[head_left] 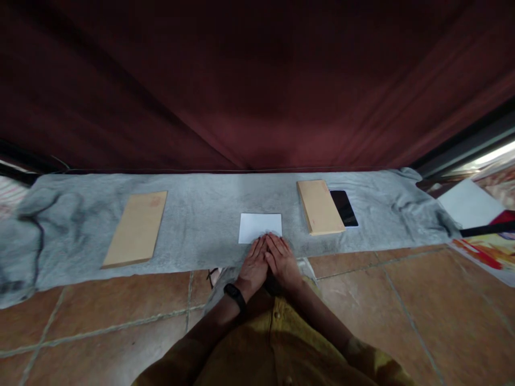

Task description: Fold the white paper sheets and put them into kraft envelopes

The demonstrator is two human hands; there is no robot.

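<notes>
My left hand [253,264] and my right hand [282,262] lie side by side, touching, at the near edge of a white sheet of paper [257,224]. Both have their fingers stretched out flat, and the fingertips cover the sheet's lower right part. Neither hand grips anything. A dark band circles my left wrist. On the right rests a stack of brown paper envelopes [321,206], with a dark-screened phone [345,208] against its right side. Farther left lies another brown envelope [137,228], flat and slightly slanted.
A grey cloth [201,214] covers the long narrow surface and is rumpled at both ends. Behind it hangs a dark red curtain [249,107]. White paper [469,203] and a colourful printed sheet [486,252] lie beyond the right end. Brown floor tiles [362,300] show below.
</notes>
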